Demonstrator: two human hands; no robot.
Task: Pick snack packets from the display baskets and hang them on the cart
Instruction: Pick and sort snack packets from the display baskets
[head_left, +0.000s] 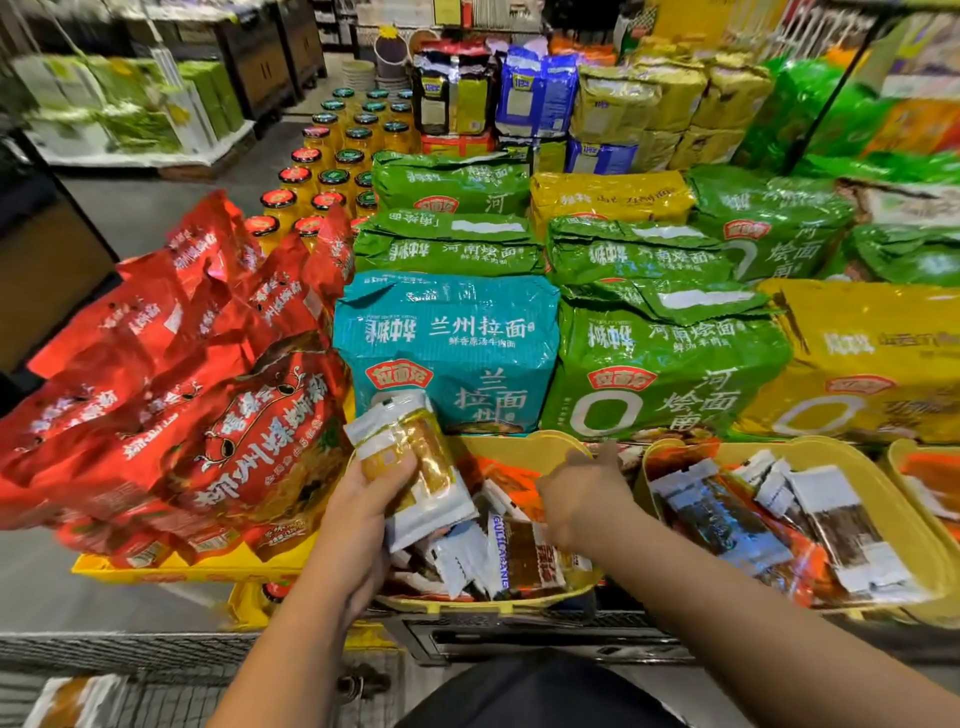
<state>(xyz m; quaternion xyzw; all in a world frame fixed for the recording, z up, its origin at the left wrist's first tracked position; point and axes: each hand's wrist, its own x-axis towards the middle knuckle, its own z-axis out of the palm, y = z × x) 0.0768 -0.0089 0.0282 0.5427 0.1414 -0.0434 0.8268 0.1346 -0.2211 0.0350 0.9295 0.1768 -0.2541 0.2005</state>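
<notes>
The left hand (363, 499) grips a gold-and-white snack packet (423, 467), thumb across its front and fingers curled behind. It holds the packet upright and slightly tilted above the near-left edge of a yellow basket (514, 446). The right hand (584, 493) reaches down into the same basket just beside it, back of the hand upward. Its fingers are blurred, so whether they pinch anything cannot be told. Beneath both hands the basket holds a heap of loose packets (519, 561) in white, brown and orange wrappers. A second yellow basket (883, 493), also filled with packets, sits just to the right of the right forearm. Left of the left hand, red bags (208, 415) lie stacked and leaning. Beyond the hands stand a teal noodle multipack (452, 353) and a green noodle multipack (660, 364), with rows of jars (322, 171) farther back. Nearer than the wrists runs the grey mesh of a wire cart (130, 654), and another gold-and-white packet (72, 701) rests against it at the lower left.
</notes>
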